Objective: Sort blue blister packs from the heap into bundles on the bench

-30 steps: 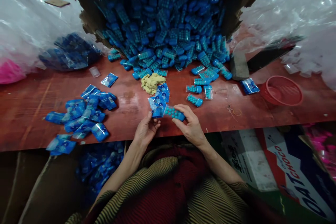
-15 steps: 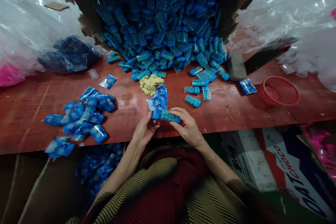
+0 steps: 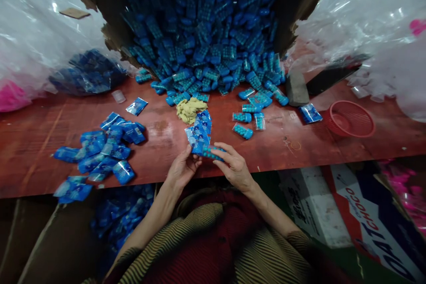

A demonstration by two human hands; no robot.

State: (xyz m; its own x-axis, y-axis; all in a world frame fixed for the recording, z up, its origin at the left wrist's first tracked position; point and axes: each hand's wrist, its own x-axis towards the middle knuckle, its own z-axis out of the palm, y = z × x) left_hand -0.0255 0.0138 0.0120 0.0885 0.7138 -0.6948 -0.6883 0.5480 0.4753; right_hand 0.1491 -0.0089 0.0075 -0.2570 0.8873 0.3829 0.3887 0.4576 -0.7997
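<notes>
My right hand pinches a small clear bottle of blue balls, its fingers over the end nearest the palm. My left hand has thumb and fingers closed on the lower edge of a blue printed packet. The bottle's far end meets that packet's lower right corner; whether it is inside cannot be made out. More blue packets lie just beyond, up against a crumpled yellow cloth. Several loose bottles rest to the right of my hands.
A torn carton spills a heap of blue-capped bottles onto the red table. Filled packets are piled at left. To the right are a grey block, a packet stack and a red basket.
The bottle and my right hand have shifted slightly left and down, and its fingers lie further over the bottle. The left hand keeps its grip on the packet. The view has moved a little.
</notes>
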